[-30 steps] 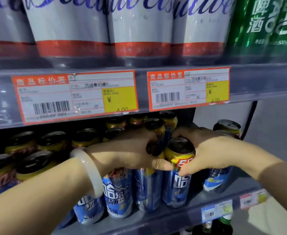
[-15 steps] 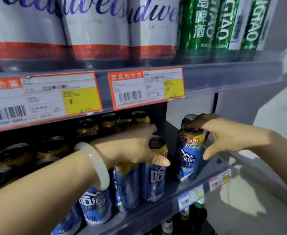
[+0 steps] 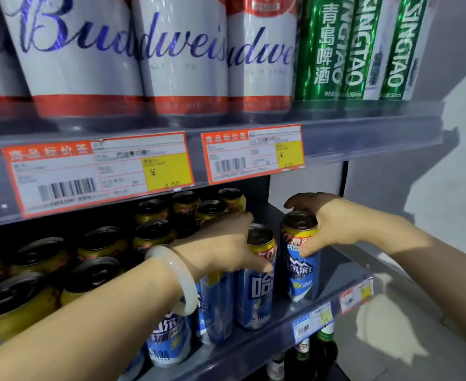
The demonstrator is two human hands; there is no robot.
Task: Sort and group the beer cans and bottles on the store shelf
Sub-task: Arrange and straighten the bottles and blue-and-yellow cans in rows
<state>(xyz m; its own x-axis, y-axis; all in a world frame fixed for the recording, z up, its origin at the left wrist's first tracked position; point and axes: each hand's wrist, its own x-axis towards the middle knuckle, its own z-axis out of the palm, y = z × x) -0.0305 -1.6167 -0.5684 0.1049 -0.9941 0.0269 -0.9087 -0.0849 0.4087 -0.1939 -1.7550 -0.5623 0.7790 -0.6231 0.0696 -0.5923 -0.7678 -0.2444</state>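
Several tall blue and yellow beer cans stand in rows on the middle shelf (image 3: 317,306). My right hand (image 3: 333,224) grips the top of the rightmost blue can (image 3: 302,268), thumb on its front, fingers behind its rim. My left hand (image 3: 223,243), with a pale bangle on the wrist, holds the neighbouring blue can (image 3: 256,287) just to the left, thumb across its upper front. The two cans stand upright, a narrow gap between them. More blue cans (image 3: 168,339) stand in front under my left forearm.
White and red Budweiser cans (image 3: 182,59) and green Tsingtao cans (image 3: 355,48) fill the upper shelf. Orange price tags (image 3: 251,152) hang on its edge. Green bottles (image 3: 322,350) stand on the shelf below. Bare shelf lies right of the held can.
My right hand has closed round the top of the rightmost can, thumb now on its front. My left hand stays on the neighbouring can. The view has shifted slightly.
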